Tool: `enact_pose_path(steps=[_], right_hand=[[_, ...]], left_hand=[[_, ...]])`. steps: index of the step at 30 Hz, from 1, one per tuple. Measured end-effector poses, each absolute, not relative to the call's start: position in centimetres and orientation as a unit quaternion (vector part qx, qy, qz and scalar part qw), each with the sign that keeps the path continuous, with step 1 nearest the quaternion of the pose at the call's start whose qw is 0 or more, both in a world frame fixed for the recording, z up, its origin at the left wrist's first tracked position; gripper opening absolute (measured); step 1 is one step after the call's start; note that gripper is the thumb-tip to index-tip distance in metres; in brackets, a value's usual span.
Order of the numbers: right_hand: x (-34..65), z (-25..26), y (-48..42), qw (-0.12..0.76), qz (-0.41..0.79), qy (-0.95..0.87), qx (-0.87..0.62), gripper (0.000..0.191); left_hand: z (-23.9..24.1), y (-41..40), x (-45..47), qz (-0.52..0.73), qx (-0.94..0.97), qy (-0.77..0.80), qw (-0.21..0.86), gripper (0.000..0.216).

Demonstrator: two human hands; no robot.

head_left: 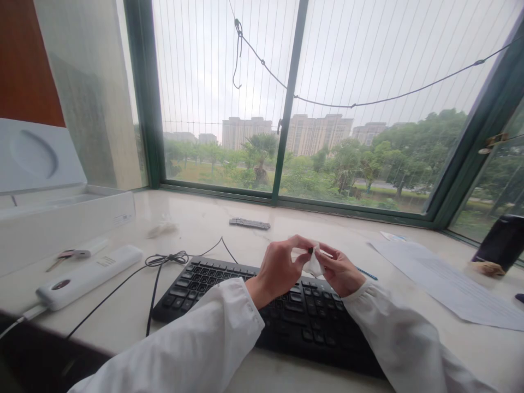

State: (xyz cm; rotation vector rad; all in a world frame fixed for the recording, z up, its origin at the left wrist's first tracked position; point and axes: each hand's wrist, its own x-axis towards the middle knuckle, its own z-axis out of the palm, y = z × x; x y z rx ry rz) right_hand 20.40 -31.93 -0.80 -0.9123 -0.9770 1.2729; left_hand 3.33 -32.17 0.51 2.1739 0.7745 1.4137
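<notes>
Both my hands are raised over the black keyboard [184, 289], close together. Between its thumb and forefinger, my left hand [272, 270] pinches a small black piece [310, 250] that looks like a keycap. My right hand [341, 271] is closed on a crumpled white tissue [315, 266], which touches the black piece and hangs down between the hands. My left forearm and hand cover part of the keyboard's middle. Beyond the keyboard, a row of loose keycaps [249, 223] lies on the white tabletop [204, 218].
On the left lie a white power bank [90, 278] with a cable, a key [61, 259], an open white box [102, 210] and a clear plastic bag [162, 228]. A black cord [164, 259] is bundled beside the keyboard. Paper sheets [446, 278] and a blue pen [367, 273] lie right.
</notes>
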Motion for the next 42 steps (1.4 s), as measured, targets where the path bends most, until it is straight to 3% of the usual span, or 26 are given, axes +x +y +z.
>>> enact_pose_path(steps=[8, 19, 25, 34, 42], right_hand=[[20.8, -1.4, -31.4, 0.596, 0.554, -0.424, -0.397, 0.040], [21.0, -1.9, -31.2, 0.565, 0.593, -0.433, -0.376, 0.040], [20.6, -1.9, -31.4, 0.518, 0.618, -0.485, -0.338, 0.034], [20.8, -2.1, -31.1, 0.509, 0.539, -0.540, -0.400, 0.050], [20.9, -1.8, -31.2, 0.524, 0.542, -0.522, -0.400, 0.048]], left_hand=[[0.2, -31.2, 3.6, 0.501, 0.752, 0.282, 0.322, 0.017], [0.4, -31.3, 3.3, 0.463, 0.814, 0.307, 0.170, 0.026], [0.6, -31.5, 3.1, 0.461, 0.817, 0.328, 0.110, 0.016], [0.3, -31.0, 3.0, 0.473, 0.803, 0.347, 0.109, 0.014], [-0.2, -30.3, 3.0, 0.484, 0.796, 0.331, 0.150, 0.022]])
